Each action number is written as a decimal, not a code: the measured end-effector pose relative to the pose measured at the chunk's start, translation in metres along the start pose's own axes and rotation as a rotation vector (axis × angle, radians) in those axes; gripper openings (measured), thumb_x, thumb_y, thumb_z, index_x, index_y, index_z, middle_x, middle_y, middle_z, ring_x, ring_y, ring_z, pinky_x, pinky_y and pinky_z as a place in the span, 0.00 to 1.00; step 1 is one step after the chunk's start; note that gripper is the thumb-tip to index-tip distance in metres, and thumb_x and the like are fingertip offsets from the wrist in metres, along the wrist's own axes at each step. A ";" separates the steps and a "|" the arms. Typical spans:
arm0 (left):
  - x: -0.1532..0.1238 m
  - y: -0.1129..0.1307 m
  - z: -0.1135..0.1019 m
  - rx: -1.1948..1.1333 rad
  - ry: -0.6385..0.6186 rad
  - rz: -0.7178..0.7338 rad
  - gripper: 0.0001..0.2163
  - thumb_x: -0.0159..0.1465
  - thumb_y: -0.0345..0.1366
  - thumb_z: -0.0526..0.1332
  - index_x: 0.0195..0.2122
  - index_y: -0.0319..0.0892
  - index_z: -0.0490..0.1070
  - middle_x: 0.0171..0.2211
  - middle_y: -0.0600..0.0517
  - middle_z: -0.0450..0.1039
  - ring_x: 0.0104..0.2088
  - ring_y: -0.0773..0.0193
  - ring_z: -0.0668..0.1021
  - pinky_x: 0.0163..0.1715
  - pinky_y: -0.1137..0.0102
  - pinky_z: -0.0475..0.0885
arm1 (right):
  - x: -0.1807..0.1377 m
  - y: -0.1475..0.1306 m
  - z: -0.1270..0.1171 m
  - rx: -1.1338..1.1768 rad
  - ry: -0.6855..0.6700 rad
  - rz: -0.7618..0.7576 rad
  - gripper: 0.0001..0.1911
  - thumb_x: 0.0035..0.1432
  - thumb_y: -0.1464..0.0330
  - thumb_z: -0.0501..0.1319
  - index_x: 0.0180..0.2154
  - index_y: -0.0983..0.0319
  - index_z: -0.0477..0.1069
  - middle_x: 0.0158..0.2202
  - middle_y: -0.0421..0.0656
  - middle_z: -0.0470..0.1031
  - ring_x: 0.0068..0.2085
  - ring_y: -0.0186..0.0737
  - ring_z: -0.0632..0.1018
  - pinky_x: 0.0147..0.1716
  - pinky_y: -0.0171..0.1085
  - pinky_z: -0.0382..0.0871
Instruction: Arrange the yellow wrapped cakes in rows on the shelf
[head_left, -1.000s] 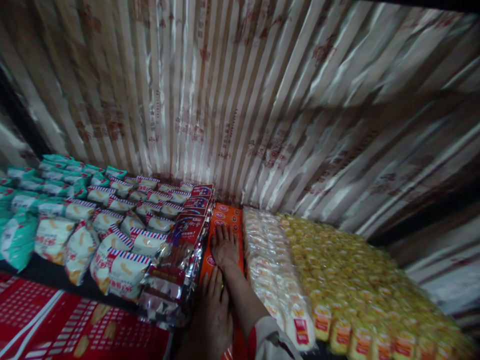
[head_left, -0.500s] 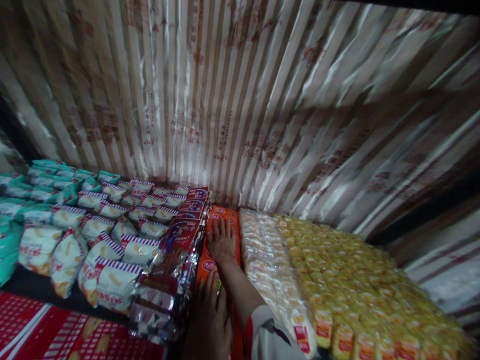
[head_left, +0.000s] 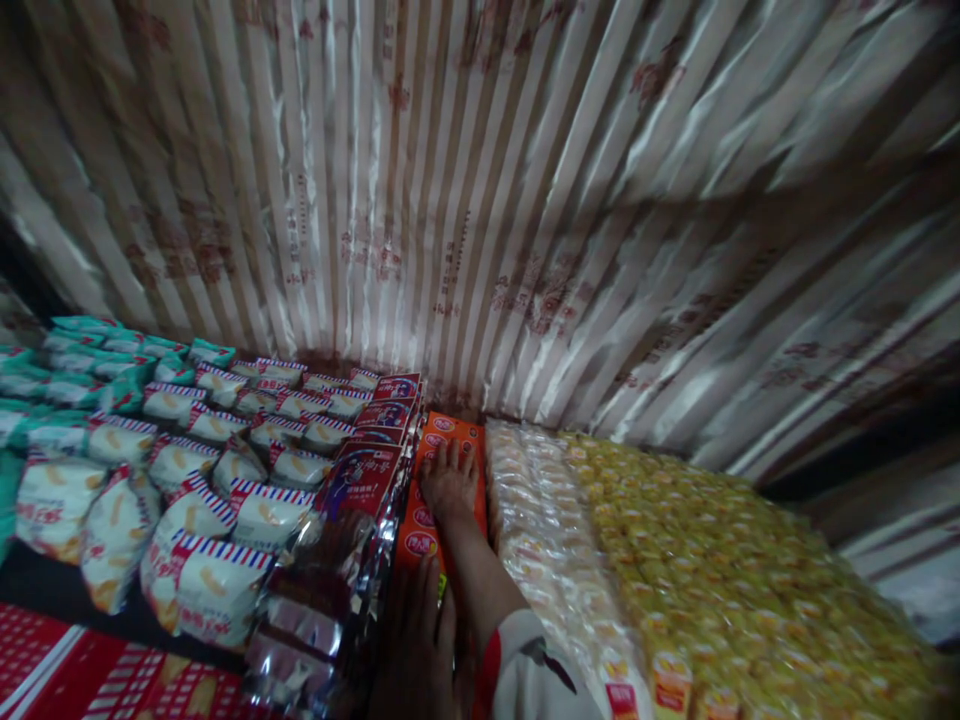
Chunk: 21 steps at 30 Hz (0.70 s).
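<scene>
My right hand lies flat, fingers stretched out, on a row of orange snack packs that runs to the back wall. My left hand rests flat on the same orange row, nearer to me, its fingers pointing forward beside my right forearm. The orange row is squeezed between shiny dark red foil packs on the left and pale clear-wrapped packs on the right. Neither hand holds anything.
White packs with red-and-blue striped tops and teal packs fill the shelf's left side. Yellow packs cover the right. A striped, shiny curtain hangs behind. Red printed cartons lie below at the front left.
Both hands stay flat on the orange row. My left hand sits slightly lower in view, and the view has shifted a little to the right.
</scene>
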<state>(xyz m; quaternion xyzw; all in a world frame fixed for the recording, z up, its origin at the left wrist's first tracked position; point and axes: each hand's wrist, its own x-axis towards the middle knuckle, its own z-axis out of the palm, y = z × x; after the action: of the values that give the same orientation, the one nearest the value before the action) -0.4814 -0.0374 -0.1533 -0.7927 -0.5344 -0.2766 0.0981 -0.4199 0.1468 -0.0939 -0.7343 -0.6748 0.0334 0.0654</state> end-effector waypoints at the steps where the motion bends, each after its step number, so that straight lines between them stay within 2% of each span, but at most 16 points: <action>1: 0.000 -0.002 0.001 0.012 0.015 0.018 0.31 0.61 0.48 0.52 0.63 0.40 0.48 0.61 0.43 0.55 0.58 0.51 0.63 0.50 0.60 0.65 | 0.000 0.000 0.000 0.002 0.003 -0.001 0.31 0.61 0.58 0.42 0.62 0.66 0.49 0.64 0.51 0.47 0.64 0.57 0.43 0.58 0.54 0.38; 5: 0.002 -0.002 0.005 0.034 0.057 0.074 0.30 0.60 0.48 0.53 0.61 0.38 0.54 0.61 0.41 0.55 0.59 0.49 0.62 0.50 0.60 0.66 | 0.001 0.003 -0.001 0.013 -0.016 -0.015 0.30 0.62 0.59 0.42 0.62 0.65 0.47 0.65 0.50 0.44 0.64 0.56 0.43 0.58 0.54 0.39; 9: 0.003 0.009 0.007 -0.015 0.016 -0.078 0.27 0.60 0.44 0.53 0.60 0.40 0.57 0.61 0.42 0.54 0.60 0.48 0.60 0.51 0.56 0.65 | 0.005 0.005 -0.013 0.082 -0.082 -0.020 0.31 0.62 0.57 0.41 0.63 0.63 0.46 0.65 0.50 0.44 0.64 0.53 0.44 0.58 0.54 0.41; 11: 0.003 0.012 0.003 -0.042 -0.023 -0.141 0.26 0.60 0.40 0.53 0.60 0.41 0.57 0.61 0.42 0.54 0.60 0.47 0.60 0.51 0.54 0.65 | 0.005 0.005 -0.023 0.132 -0.053 -0.038 0.29 0.62 0.57 0.42 0.62 0.62 0.49 0.65 0.48 0.45 0.65 0.51 0.44 0.59 0.52 0.42; 13: 0.005 0.012 -0.004 -0.065 -0.060 -0.096 0.26 0.59 0.38 0.53 0.60 0.41 0.56 0.62 0.42 0.54 0.60 0.47 0.59 0.52 0.53 0.65 | 0.000 0.003 -0.033 0.160 0.027 -0.086 0.27 0.62 0.60 0.44 0.61 0.61 0.51 0.65 0.45 0.45 0.65 0.48 0.43 0.60 0.49 0.42; 16: 0.009 0.010 -0.021 -0.091 -0.111 -0.046 0.25 0.60 0.38 0.53 0.59 0.40 0.59 0.61 0.42 0.54 0.61 0.48 0.58 0.53 0.53 0.63 | -0.020 -0.002 -0.045 0.191 0.098 -0.145 0.26 0.61 0.67 0.46 0.60 0.65 0.54 0.64 0.45 0.48 0.65 0.44 0.44 0.61 0.44 0.43; 19: 0.014 0.010 -0.037 -0.118 -0.164 -0.110 0.23 0.60 0.40 0.53 0.56 0.37 0.63 0.61 0.42 0.56 0.61 0.48 0.58 0.56 0.52 0.59 | -0.051 -0.002 -0.053 0.272 0.086 -0.157 0.26 0.60 0.71 0.46 0.60 0.69 0.55 0.63 0.48 0.53 0.63 0.41 0.54 0.59 0.38 0.50; 21: 0.017 0.012 -0.044 -0.145 -0.196 -0.119 0.23 0.60 0.39 0.52 0.56 0.37 0.62 0.60 0.42 0.58 0.60 0.50 0.60 0.57 0.54 0.58 | -0.076 0.001 -0.057 0.330 0.076 -0.196 0.26 0.59 0.72 0.46 0.59 0.68 0.56 0.62 0.49 0.54 0.61 0.39 0.60 0.57 0.35 0.54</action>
<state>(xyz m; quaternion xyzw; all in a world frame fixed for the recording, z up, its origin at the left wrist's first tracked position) -0.4808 -0.0490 -0.1063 -0.7878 -0.5662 -0.2410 -0.0287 -0.4175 0.0677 -0.0406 -0.6452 -0.7253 0.1094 0.2135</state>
